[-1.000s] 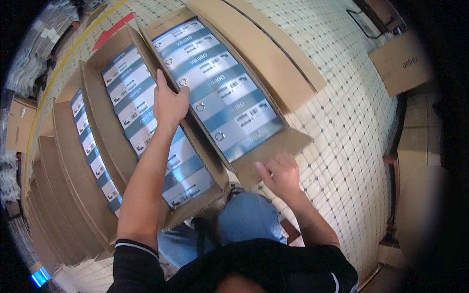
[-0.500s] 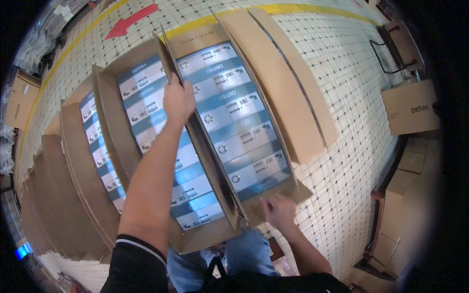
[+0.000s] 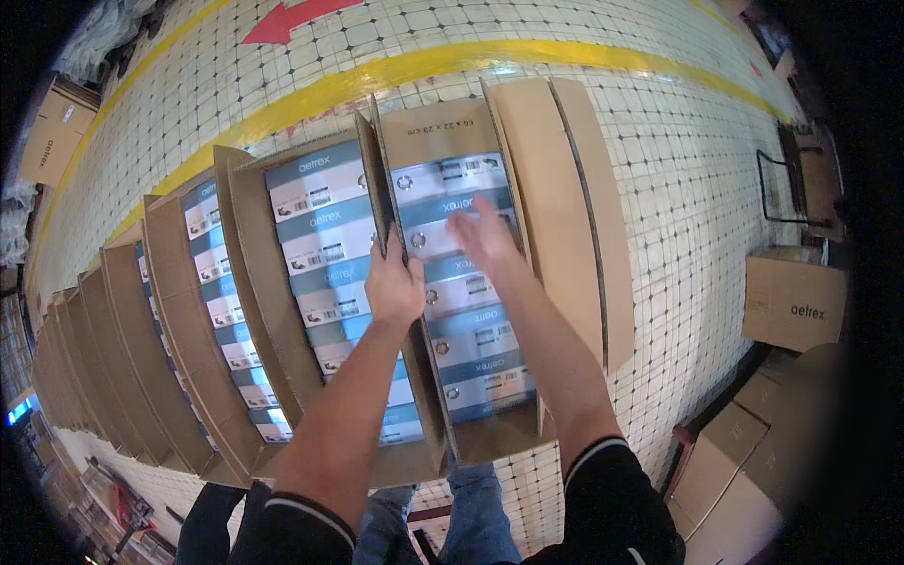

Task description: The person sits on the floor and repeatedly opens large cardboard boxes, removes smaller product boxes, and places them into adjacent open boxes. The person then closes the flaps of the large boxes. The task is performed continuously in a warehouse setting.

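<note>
Carton, one: lay beneath both hands, long axis running away from the person, white-and-blue boxes inside. Left hand — was clamped on its left edge. Right hand — nearer the boxes, hung fingers apart over the far half, contact unclear. Neighbouring carton crowded the left edge; tan cardboard panels lined the right.

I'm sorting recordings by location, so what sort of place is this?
Probably a warehouse or packing area: open brown cardboard cartons filled with blue-and-white rectangular boxes stand in a row, and a yellow painted stripe and flat red arrow mark the pale tiled floor.
</note>
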{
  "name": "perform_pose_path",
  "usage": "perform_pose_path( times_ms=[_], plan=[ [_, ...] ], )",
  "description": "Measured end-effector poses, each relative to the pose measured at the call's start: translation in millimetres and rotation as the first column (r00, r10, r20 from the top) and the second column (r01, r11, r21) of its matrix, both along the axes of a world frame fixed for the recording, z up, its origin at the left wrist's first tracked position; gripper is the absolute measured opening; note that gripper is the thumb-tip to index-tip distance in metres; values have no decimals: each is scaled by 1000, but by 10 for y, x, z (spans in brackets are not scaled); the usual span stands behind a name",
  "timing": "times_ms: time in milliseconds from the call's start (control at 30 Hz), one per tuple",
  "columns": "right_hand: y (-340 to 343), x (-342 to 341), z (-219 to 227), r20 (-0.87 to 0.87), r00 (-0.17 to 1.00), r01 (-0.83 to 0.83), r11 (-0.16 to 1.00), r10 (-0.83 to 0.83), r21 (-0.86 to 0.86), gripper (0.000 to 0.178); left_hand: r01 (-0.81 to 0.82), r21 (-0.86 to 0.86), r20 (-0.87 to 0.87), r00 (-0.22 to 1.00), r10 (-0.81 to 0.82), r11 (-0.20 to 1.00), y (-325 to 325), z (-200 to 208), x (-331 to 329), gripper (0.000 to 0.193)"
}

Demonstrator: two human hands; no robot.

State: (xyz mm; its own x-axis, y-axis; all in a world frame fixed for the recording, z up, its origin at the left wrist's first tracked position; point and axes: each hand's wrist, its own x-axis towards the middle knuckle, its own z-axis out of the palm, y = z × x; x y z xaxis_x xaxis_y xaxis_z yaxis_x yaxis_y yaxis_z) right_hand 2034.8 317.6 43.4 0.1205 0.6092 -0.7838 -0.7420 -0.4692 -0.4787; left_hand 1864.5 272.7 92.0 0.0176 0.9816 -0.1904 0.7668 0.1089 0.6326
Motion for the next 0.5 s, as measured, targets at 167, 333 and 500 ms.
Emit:
perform_pose_path(
  times_ms=[167,333,500],
  plan=[
    [1503,-35,197,0,987,160,976,-162,-146,56,-36,-53,-44,998,34,998,32,90,54,58],
    [1951,123,849,-83,991,91,982,-106,-166,57,-44,-174,-54,998,35,984,47,166,98,59],
    [3090,299,1671,-108,898,-162,548,427,821,53,-39,-75,-80,996,33,996,53,130,116,58]
  ],
)
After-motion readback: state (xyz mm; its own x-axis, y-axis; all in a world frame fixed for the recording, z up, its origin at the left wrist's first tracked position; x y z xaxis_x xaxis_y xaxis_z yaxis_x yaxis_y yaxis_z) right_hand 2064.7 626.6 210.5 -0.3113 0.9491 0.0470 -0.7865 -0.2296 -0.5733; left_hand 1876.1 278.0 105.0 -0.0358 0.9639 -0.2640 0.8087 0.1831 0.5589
